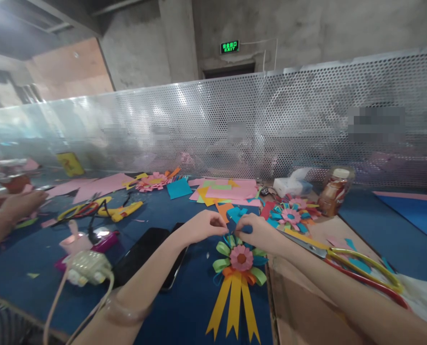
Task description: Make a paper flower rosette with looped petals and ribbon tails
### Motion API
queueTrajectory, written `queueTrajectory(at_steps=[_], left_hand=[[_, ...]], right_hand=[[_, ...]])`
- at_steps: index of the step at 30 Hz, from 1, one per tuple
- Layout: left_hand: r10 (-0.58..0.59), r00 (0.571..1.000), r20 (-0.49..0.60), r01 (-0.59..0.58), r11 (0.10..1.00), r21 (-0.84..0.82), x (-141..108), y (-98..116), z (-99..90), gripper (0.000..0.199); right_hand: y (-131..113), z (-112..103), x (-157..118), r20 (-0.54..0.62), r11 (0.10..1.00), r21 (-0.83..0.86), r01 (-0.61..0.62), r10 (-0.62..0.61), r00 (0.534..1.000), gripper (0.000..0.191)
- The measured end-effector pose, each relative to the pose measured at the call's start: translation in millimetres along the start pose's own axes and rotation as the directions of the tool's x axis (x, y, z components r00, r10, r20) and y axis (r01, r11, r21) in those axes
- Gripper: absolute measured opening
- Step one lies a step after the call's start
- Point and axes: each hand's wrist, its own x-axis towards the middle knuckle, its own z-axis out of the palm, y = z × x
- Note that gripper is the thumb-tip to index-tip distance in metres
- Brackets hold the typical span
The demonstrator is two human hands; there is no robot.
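My left hand and my right hand meet just above a paper flower rosette, each with thumb and fingers pinched together. What lies between the fingertips is too small to make out; it may be at the rosette's top edge. The rosette has a pink layered flower with a brown centre, green and blue loops around it, and yellow notched tails hanging toward me. Blue paper pieces lie right behind my fingers. Under my right forearm are scissors with yellow and red handles.
A finished-looking blue and pink paper flower, a tissue pack and a bottle stand right. Coloured paper sheets lie behind. Phone, plug adapter and yellow glue gun lie left, near another person's hands.
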Motion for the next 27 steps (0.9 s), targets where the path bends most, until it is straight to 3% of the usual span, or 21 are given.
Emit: queueTrajectory(at_steps=[16,27], left_hand=[[-0.004,1.0,-0.006,0.005,0.997,0.081,0,2,6.2,0.022],[-0.014,0.997,-0.071,0.023,0.99,0.141,-2,7,10.1,0.018]], right_hand=[[-6,-2,-2,-0.045,0.992,-0.041,-0.116,0.115,0.992,0.017],[-15,-10,-1,-0.114,0.993,-0.026,-0.114,0.11,0.987,0.022]])
